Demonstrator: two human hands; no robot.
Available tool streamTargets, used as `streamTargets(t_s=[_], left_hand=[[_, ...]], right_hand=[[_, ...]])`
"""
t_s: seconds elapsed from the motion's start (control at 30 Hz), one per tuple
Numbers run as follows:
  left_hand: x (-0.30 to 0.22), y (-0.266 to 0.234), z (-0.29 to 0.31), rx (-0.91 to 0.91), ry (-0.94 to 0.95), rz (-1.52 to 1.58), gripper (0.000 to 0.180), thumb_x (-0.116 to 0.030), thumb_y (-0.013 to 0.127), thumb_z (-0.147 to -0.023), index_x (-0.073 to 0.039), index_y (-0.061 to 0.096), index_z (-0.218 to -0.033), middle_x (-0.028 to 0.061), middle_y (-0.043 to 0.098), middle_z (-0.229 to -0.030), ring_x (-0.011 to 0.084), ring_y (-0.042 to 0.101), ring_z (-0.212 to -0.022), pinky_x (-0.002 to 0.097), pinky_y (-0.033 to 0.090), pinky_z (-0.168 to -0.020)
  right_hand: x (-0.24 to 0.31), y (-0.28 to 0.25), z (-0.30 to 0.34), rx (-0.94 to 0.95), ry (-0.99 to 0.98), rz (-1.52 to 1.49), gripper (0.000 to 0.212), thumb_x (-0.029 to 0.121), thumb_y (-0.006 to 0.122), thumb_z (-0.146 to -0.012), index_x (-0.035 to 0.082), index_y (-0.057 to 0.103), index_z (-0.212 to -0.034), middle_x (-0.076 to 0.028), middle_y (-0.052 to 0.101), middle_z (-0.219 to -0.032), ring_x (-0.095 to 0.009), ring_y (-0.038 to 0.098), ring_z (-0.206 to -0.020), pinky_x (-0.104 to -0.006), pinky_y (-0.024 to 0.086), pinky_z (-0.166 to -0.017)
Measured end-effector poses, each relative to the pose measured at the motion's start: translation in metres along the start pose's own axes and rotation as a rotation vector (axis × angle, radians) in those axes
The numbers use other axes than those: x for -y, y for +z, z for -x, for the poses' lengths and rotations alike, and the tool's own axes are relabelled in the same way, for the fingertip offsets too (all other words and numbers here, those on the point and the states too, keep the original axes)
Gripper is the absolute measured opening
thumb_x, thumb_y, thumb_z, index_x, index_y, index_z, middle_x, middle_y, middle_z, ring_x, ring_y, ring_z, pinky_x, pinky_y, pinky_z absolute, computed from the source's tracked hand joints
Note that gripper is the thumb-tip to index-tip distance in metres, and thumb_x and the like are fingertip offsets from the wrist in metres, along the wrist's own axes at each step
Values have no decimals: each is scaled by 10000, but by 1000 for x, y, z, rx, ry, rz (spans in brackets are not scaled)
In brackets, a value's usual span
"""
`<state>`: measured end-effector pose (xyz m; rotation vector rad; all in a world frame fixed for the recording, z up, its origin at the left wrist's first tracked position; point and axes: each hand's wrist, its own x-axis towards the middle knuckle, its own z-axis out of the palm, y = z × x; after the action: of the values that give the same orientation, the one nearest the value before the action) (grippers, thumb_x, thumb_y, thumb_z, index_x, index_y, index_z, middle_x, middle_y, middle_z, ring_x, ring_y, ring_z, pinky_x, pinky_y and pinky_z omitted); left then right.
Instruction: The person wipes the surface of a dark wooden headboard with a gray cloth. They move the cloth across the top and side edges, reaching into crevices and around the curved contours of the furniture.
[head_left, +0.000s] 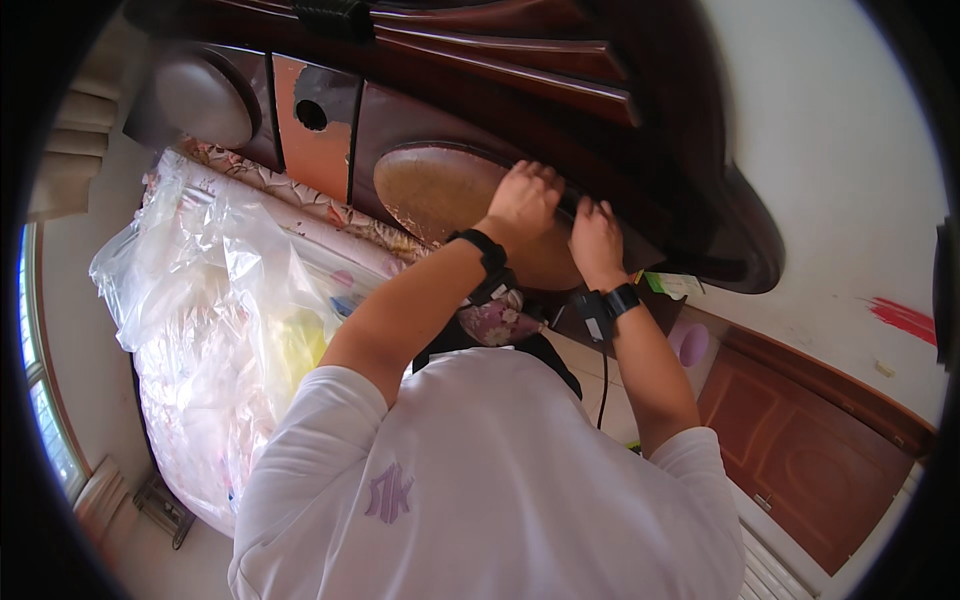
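Note:
A dark, glossy wooden headboard (660,130) spans the top of the view, with a worn brown oval panel (440,190) below its ledge. Against the right end of this panel, my left hand (527,203) is closed, its fingers curled toward the ledge. Close beside it, a little lower and to the right, my right hand (597,246) is closed too, fingertips bent at the same dark edge. Something dark shows between the two hands; whether it is a separate thing or part of the headboard, I cannot tell. Both wrists wear black straps with small devices.
Clear plastic sheeting (230,260) covers a bulky pile at left, next to floral bedding (330,215). A reddish-brown door (800,450) is at lower right. A green-and-white box (672,285) sits beyond my right wrist. A black cable (604,385) hangs from that wrist.

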<state>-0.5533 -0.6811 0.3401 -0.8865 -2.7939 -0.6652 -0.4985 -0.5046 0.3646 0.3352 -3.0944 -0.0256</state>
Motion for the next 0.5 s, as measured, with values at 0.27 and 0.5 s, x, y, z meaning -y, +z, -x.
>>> streamTargets(t_s=[0.27, 0.5], left_hand=[[-25, 23, -4, 60, 209, -76, 370, -218, 689, -864, -69, 737, -1199, 84, 724, -1145, 249, 685, -1113, 380, 499, -1016], [0, 17, 3, -54, 326, -104, 271, -189, 648, -886, -93, 722, -1129, 45, 699, -1080, 226, 726, -1023, 346, 570, -897]], right_hand=[[-29, 20, 53, -157, -40, -139, 416, 26, 770, -809, -15, 620, -1195, -172, 699, -1089, -361, 677, -1061, -453, 575, -914], [-21, 27, 34, -126, 68, -115, 522, 118, 822, -831, 31, 612, -1300, -168, 720, -1100, -369, 707, -1046, -459, 600, -873]])
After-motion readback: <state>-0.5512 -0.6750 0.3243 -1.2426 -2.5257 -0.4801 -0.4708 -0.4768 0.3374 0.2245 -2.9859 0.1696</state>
